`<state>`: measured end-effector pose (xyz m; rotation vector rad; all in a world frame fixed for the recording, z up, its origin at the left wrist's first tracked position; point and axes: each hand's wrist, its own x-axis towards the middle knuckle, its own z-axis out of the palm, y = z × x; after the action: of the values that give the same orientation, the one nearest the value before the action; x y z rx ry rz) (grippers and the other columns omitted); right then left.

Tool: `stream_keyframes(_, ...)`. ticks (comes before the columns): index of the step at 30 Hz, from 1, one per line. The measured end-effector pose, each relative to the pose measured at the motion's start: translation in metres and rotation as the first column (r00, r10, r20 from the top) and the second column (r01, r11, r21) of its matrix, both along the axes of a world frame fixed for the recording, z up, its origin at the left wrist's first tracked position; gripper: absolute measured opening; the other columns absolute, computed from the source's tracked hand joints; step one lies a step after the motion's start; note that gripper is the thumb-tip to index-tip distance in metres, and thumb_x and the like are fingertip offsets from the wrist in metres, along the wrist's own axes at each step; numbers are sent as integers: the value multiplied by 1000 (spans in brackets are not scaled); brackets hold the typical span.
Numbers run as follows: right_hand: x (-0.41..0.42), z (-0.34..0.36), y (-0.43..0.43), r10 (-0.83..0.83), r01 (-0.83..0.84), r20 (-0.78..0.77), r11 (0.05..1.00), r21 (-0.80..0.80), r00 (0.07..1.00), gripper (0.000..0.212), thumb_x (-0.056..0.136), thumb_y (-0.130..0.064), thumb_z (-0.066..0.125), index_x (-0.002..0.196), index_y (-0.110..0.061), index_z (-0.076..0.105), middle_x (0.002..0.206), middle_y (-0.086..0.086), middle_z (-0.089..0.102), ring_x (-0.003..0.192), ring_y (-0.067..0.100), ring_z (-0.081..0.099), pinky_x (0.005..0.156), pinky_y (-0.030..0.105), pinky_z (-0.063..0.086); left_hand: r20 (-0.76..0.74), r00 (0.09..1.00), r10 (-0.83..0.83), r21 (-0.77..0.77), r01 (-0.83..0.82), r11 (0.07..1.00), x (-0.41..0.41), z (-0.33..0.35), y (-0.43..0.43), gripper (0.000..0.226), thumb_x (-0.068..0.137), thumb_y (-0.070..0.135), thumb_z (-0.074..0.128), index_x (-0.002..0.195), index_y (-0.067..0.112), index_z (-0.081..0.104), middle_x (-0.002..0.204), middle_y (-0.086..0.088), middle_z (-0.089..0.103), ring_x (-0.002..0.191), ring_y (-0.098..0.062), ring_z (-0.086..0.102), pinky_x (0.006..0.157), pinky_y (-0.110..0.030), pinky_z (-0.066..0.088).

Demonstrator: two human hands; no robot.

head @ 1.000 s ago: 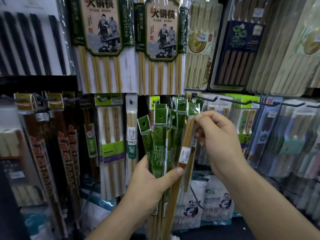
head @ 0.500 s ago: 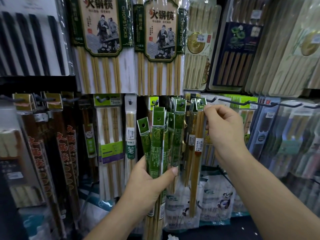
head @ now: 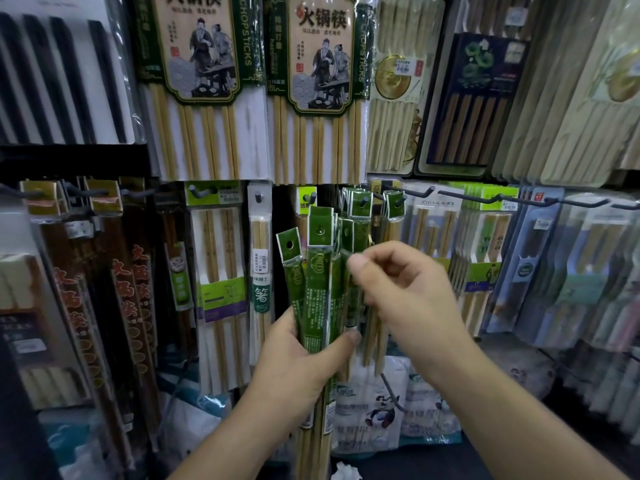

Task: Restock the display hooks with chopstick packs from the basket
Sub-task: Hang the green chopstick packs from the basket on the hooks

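My left hand [head: 298, 372] grips a bundle of green-sleeved chopstick packs [head: 317, 289] upright in front of the display, their punched header tabs fanned at the top. My right hand [head: 405, 299] is at the bundle's right edge, thumb and curled fingers pinching the upper part of the rightmost pack [head: 353, 299]. Just above, matching green packs hang on two hooks, one group [head: 360, 204] and one [head: 394, 206] further right. The basket is out of view.
Rows of other chopstick packs hang all around: large bamboo sets [head: 207, 98] above, dark red packs [head: 86, 289] at left, blue-grey packs [head: 554, 265] at right. Black hook arms [head: 485, 197] stick out toward me at right. Panda-printed bags [head: 381, 410] sit below.
My right hand left the pack it hung on the right hook and dropped back down to the bundle. My left hand and the bundle barely moved.
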<state>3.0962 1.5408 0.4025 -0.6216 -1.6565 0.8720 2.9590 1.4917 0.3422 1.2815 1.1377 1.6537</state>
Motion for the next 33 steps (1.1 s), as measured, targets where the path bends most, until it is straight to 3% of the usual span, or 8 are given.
stream_keyframes(6,-7,-4,0,-23,22,-19,999,-29,1000,6,90,-21,75,89,-27,73,74,-14,69,70,2,63,63,15,50,-42,999,2,51,0,999,0,4,-4,38,83,11,82,89,47,72,81,3,78,65,-8,71,57,-19,54)
stream_keyframes(9,-6,-3,3,-24,23,-27,998,-59,999,11,92,-21,73,84,-28,75,68,-13,66,66,3,60,60,14,47,7,998,-55,12,54,998,1,5,-7,25,76,25,83,86,46,73,78,-3,78,63,-15,73,58,-23,57)
stream_keyframes(13,-4,0,9,-96,90,-57,992,-88,994,20,96,-18,66,76,-19,68,63,-2,51,61,11,47,54,21,42,103,994,-38,-33,42,999,0,2,-5,19,71,37,78,88,45,74,91,2,80,81,-13,77,63,-22,60)
stream_keyframes(16,0,9,17,-184,163,-178,978,-128,967,24,96,-17,64,72,-19,65,64,-4,46,59,10,42,50,21,37,107,994,21,-46,-16,999,-3,0,-1,16,79,31,80,94,28,75,94,7,80,86,-7,76,65,-13,57)
stream_keyframes(20,7,24,32,-260,214,-267,958,-189,928,32,100,-29,62,69,-30,70,66,-5,48,65,13,45,58,26,41,78,997,-19,-25,21,999,-5,-1,-2,38,75,36,76,100,9,65,78,-8,77,72,-20,76,63,-20,59)
stream_keyframes(25,8,28,42,-306,263,-232,944,-196,924,29,100,-31,62,75,-22,72,66,0,40,55,9,37,45,16,36,-26,998,-52,-59,51,997,-8,-4,0,20,73,47,78,83,34,67,62,0,67,56,-18,65,58,-22,54)
stream_keyframes(28,9,29,47,-342,306,-206,934,-185,917,30,99,-30,62,76,-10,67,70,3,41,62,12,41,49,13,39,-18,996,-90,-63,89,994,-8,-4,-1,34,60,59,79,83,37,66,64,-2,65,57,-20,61,61,-29,53)
stream_keyframes(33,10,26,53,-342,313,-188,935,-168,921,34,98,-27,63,76,0,60,70,5,42,65,16,38,59,13,46,-14,995,-103,-69,102,992,-10,-5,-1,67,57,60,81,103,17,59,64,-1,64,56,-19,59,59,-28,53)
